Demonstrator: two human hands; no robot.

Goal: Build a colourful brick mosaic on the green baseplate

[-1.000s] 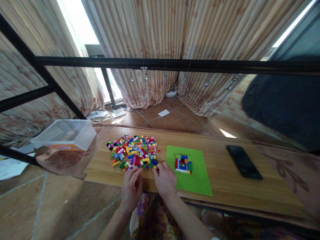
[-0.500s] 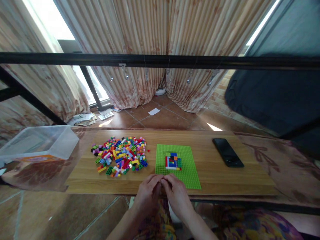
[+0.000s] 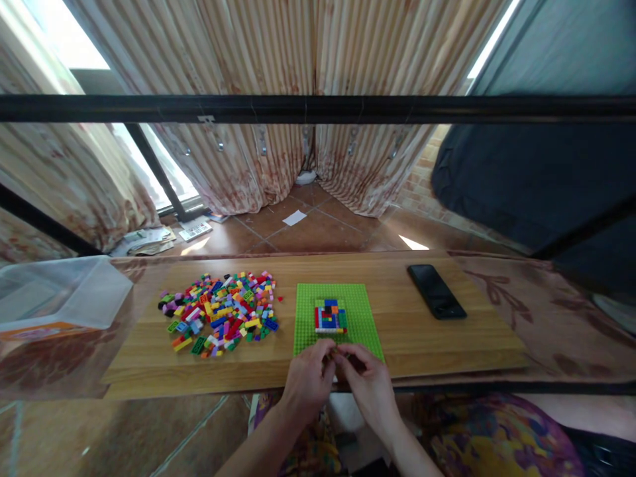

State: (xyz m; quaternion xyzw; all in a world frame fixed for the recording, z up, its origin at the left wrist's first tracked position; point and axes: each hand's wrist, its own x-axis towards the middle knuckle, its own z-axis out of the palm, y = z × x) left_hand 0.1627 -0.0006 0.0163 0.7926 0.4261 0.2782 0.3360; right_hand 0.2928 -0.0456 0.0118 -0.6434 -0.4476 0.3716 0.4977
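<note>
My left hand (image 3: 309, 374) and my right hand (image 3: 366, 381) meet fingertip to fingertip over the near edge of the green baseplate (image 3: 358, 305). Both are closed in a pinch, and whatever lies between the fingers is too small and hidden to make out. Just beyond them, a low square build of colourful bricks (image 3: 330, 318) is fixed on the baseplate, with a white and red left side, blue inside and green at the right. To the left, a heap of loose toy bricks (image 3: 223, 311) in many colours is spread on the board.
The wooden board (image 3: 412, 351) carries everything, with a black phone (image 3: 437, 291) on its right part. A clear plastic bin (image 3: 74, 291) stands at the far left. A dark metal bar (image 3: 278, 109) crosses in front of the curtains (image 3: 238, 53).
The view has shifted, so the board's items sit further left. My hands have moved slightly toward the brick build, and the fingers are a little more bent and raised.
</note>
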